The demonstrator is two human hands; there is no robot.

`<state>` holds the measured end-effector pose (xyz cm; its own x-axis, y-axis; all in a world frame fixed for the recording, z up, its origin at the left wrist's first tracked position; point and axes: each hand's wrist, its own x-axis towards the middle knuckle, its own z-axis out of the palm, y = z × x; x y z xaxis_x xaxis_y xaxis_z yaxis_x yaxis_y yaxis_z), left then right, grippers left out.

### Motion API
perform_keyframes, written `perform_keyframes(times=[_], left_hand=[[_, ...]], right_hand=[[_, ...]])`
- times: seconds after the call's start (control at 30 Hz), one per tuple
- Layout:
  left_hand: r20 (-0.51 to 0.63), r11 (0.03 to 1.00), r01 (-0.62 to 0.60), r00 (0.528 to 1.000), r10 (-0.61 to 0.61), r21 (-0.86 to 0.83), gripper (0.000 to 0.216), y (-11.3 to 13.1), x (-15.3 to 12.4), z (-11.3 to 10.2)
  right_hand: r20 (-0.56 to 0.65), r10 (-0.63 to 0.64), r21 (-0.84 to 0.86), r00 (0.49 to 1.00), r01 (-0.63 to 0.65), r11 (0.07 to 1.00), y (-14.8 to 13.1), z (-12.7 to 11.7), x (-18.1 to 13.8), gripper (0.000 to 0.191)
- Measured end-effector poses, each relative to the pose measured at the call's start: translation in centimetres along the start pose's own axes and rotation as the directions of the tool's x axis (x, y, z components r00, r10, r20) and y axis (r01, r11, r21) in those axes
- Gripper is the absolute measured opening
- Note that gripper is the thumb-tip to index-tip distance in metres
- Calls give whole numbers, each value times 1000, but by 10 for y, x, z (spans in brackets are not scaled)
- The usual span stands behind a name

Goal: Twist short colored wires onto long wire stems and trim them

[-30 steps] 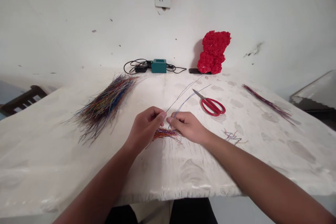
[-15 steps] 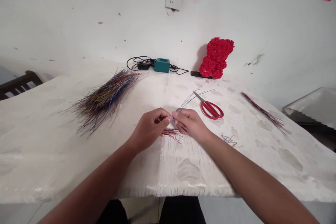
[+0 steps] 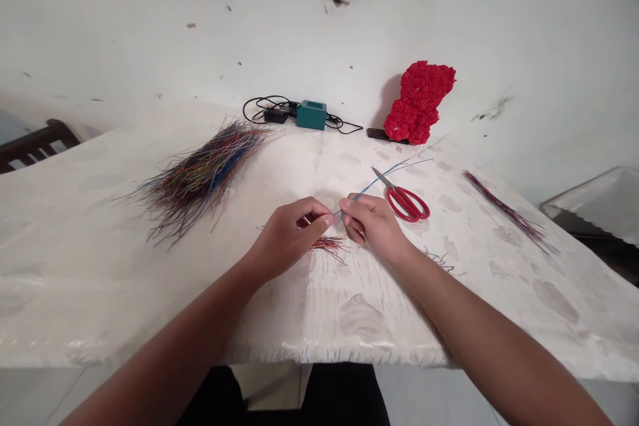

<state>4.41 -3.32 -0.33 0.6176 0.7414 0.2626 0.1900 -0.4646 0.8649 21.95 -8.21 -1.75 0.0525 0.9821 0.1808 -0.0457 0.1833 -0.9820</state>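
My right hand (image 3: 372,223) is closed in a pinch around a few thin blue wires (image 3: 379,178), whose long ends fan out to the upper right, past the tip of the red-handled scissors (image 3: 407,203). A short end pokes out below its fingertips. Thumb and forefinger of my left hand (image 3: 294,233) are pressed together just to the left, on what looks like the thin end of a wire. A small gap parts the two hands. Beneath them lies a small pile of short red, orange and purple wires (image 3: 329,246), partly hidden by my left hand.
A large bundle of multicoloured wires (image 3: 204,176) lies on the left of the covered table (image 3: 164,306). A thin bundle (image 3: 506,210) is at right, with loose scraps (image 3: 442,259) nearer. At the back stand a green box (image 3: 311,115) with black cables and a red flower figure (image 3: 422,100).
My hands have drawn slightly apart, the right one moving right with the blue wires. Their far ends now reach further right, above the scissors. The whole view has shifted a little.
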Motion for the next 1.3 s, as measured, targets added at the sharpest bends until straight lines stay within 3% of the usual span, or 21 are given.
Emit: perform_keyframes(times=[0.43,0.7,0.83,1.3], left_hand=[[29,1000,-31,999,31,5,18,1,-1,0],[14,1000,27,1000,-27,0,17,4,-1,-3],[18,1000,12,1000,-12,0,19,4,-1,-3],[39,1000,-1,999,0,18,9,3,-2,-11]], right_hand=[[48,5,-57,999,-2,998,4,6,-4,38],[-10,-18,-48,1000,18,999,2,7,-5,36],[45,-5,-55,999,7,998,4,8,-5,35],[16,-15,66,1000,14,998,-4,0,-1,34]])
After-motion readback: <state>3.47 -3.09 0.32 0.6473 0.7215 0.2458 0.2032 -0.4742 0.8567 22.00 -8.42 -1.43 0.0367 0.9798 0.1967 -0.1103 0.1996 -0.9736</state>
